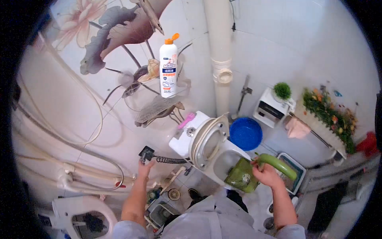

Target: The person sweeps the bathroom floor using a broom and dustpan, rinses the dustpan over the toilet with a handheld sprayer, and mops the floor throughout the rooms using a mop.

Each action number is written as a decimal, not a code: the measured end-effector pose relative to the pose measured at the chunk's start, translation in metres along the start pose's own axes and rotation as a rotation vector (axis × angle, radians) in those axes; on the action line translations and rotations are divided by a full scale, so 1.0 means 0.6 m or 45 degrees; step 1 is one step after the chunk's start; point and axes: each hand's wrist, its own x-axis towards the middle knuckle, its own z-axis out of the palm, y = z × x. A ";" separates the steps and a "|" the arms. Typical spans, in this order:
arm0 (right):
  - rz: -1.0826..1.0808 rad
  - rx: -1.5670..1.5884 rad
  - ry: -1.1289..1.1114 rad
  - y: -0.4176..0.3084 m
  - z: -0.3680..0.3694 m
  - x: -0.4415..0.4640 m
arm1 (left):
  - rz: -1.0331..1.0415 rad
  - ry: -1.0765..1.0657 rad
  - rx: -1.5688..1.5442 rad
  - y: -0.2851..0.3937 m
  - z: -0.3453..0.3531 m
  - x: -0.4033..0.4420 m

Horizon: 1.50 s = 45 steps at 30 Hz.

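Observation:
My left hand [145, 167] is raised at a black sprayer [146, 153] by the wall, its fingers around the lower end; a coiled black hose [171, 160] runs from it toward the toilet. My right hand [264, 173] is closed on the green handle [278, 164] of a translucent green dustpan-like scoop [242, 176], which hangs over the front of the toilet bowl [227, 164]. The toilet lid [209, 143] stands raised against the white tank [191, 131], where a pink brush [187, 120] lies.
A white bottle with an orange cap [168, 67] stands on a clear wall shelf [159, 107]. Beside the toilet is a blue basin [246, 134]. A white paper box [271, 108], artificial flowers [332, 115] and a pink cloth [297, 127] are at right. Hoses [67, 139] line the left wall.

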 end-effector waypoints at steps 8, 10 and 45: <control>0.011 -0.487 0.013 0.022 0.005 -0.043 | 0.498 -0.307 0.033 0.040 -0.026 0.036; 0.006 -0.470 0.054 0.022 0.017 -0.051 | 0.702 -0.219 -0.008 0.030 -0.021 0.043; -0.121 -0.976 -0.005 0.017 -0.002 -0.101 | 0.772 -1.218 0.201 0.113 0.167 -0.293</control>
